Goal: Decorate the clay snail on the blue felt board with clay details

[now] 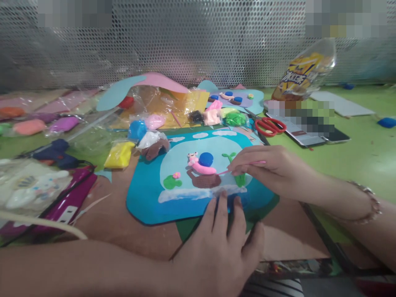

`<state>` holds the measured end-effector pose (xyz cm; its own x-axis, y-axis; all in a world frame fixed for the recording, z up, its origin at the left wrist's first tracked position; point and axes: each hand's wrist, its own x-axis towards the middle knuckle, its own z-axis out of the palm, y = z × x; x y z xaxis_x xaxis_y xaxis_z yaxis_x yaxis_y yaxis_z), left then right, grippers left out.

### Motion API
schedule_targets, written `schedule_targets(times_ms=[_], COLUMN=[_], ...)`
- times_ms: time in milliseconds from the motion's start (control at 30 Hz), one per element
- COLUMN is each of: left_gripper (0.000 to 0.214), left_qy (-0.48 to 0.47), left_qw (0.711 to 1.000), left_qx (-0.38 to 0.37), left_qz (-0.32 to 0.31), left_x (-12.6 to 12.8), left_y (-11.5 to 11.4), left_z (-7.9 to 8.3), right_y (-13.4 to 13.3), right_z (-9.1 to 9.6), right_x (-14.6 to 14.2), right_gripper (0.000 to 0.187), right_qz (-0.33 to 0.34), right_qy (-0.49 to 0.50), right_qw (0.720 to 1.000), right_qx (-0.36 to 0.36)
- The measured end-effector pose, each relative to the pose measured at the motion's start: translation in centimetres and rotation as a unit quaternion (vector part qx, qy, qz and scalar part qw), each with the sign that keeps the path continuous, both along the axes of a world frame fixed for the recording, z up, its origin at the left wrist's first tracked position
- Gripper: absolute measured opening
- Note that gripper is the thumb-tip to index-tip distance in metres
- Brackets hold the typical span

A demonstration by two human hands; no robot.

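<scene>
A blue foam picture board lies in front of me. On it sits a clay snail with a pink body and a blue shell, on a brown clay mound. My right hand pinches a thin pink modelling stick whose tip points at the snail's tail. My left hand rests flat on the board's near edge with its fingers stretched out, holding nothing. A green lily pad with a pink flower and a green clay sprout are also on the board.
Bags of coloured clay lie behind the board, with red scissors, a phone and a snack bag at the right. A glue gun and a magenta case sit at left. A perforated metal screen closes the back.
</scene>
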<state>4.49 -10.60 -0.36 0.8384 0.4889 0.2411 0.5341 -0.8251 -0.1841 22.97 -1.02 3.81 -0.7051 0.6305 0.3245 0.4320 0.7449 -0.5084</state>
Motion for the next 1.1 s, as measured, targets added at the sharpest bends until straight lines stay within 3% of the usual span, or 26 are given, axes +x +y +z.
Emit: schedule_targets(times_ms=[167, 567, 800, 1100], left_gripper=[0.054, 0.062, 0.049, 0.050], left_qy=[-0.010, 0.006, -0.014, -0.022], left_qw=[1.000, 1.000, 0.999, 0.999], left_qx=[0.020, 0.018, 0.045, 0.049], left_qz=[0.005, 0.001, 0.003, 0.007], left_x=[0.07, -0.06, -0.09, -0.01], left_y=[0.02, 0.09, 0.05, 0.05], left_z=[-0.10, 0.00, -0.56, -0.53], right_y=[0.01, -0.12, -0.06, -0.54], right_z=[0.05, 0.48, 0.17, 0.06], right_x=[0.04, -0.12, -0.23, -0.49], right_gripper=[0.021, 0.021, 0.020, 0.020], right_qz=[0.005, 0.005, 0.002, 0.005], right_qy=[0.002, 0.045, 0.016, 0.009], right_qw=[1.000, 0.998, 0.999, 0.998], right_qx=[0.012, 0.033, 0.045, 0.059])
